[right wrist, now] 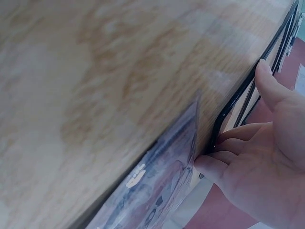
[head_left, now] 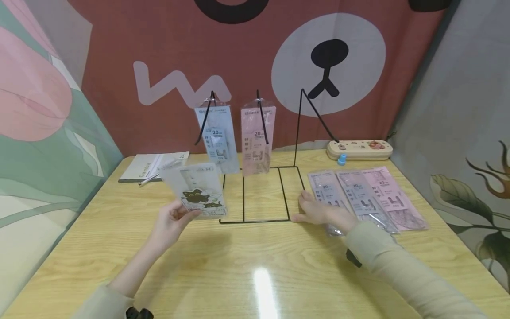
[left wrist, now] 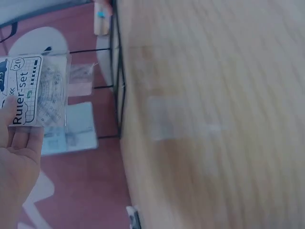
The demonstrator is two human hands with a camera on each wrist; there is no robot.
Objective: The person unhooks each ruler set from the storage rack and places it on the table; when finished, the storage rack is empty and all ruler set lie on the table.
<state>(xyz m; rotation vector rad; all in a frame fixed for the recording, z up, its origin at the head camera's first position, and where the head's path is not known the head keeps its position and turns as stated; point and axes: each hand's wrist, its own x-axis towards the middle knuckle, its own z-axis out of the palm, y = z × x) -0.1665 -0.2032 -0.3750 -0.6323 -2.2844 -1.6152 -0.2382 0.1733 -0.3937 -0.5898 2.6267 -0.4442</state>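
Note:
My left hand (head_left: pixel 169 226) pinches a clear ruler-set packet (head_left: pixel 201 192) by its lower edge, thumb in front, and holds it up at the left of a black wire display rack (head_left: pixel 263 220). "Ruler-set" lettering shows on the packet (left wrist: pixel 47 90) in the left wrist view. At the rack's front right corner, my right hand (head_left: pixel 318 210) grips the frame; its thumb (right wrist: pixel 267 71) lies on the front bar and the fingers are at the side bar. A blue ruler packet (head_left: pixel 225 153) and a pink one (head_left: pixel 257 137) hang from two rack hooks. The rightmost hook (head_left: pixel 318 115) carries nothing.
Three more ruler packets (head_left: pixel 364 195) lie on the table right of the rack, partly behind my right arm. Behind them are a cream pencil case (head_left: pixel 358 151) and a small blue object (head_left: pixel 341 160). A notebook (head_left: pixel 145 165) and a pen (head_left: pixel 149 178) lie back left.

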